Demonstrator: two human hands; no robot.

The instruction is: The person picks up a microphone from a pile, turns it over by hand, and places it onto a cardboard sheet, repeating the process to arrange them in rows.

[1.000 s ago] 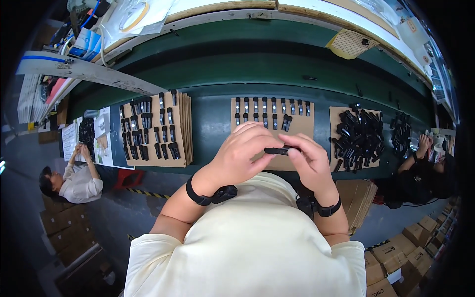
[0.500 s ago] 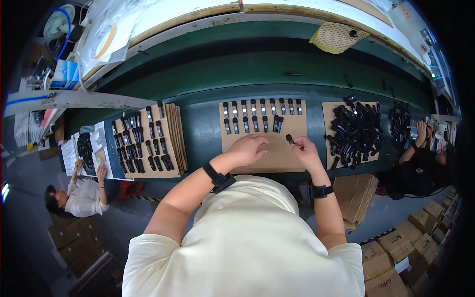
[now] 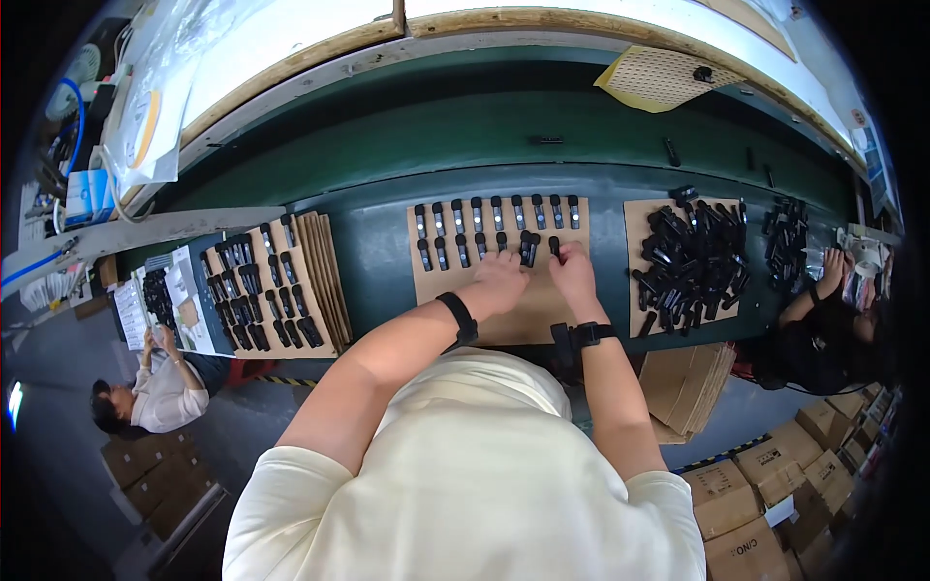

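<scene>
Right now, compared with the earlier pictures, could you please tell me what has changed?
The left hand has let go of the black piece and is now at the nearer row. The right hand, holding it alone, has carried it forward to that row's right end. The pile on the right looks unchanged.

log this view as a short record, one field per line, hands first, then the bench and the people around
left hand: over the middle cardboard sheet, fingertips close to the nearer row
right hand: fingertips on a black piece at the right end of that row
middle sheet: two rows of black pieces
left side: cardboard stack, more pieces in rows on top
right side: loose heap on cardboard, smaller heap beyond
bench: dark green
people nearby: one at left, one at right
</scene>
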